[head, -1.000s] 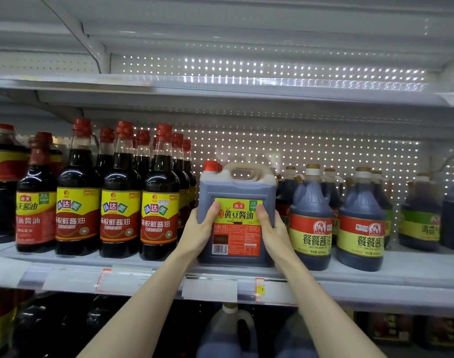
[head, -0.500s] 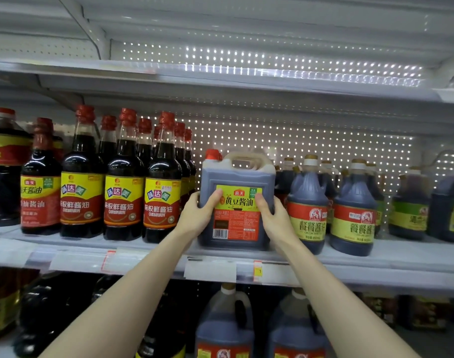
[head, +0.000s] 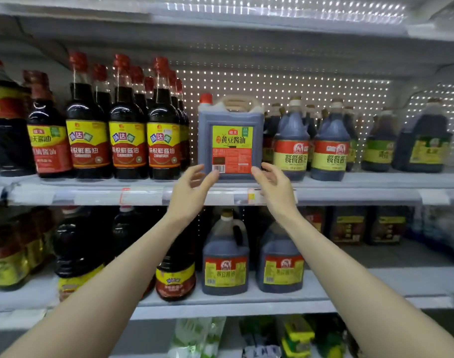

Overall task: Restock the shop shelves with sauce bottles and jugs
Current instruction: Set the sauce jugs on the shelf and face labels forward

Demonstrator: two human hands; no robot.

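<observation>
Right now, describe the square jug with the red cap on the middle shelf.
The jug is squarish plastic, full of dark sauce, with a red cap top left, a moulded handle and a yellow-red label facing out. It stands upright on the shelf; the left hand and right hand, both open, flank its lower corners.

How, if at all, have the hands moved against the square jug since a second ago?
Yes. Left hand and right hand released the square jug, dropping from its sides to its lower corners.
</observation>
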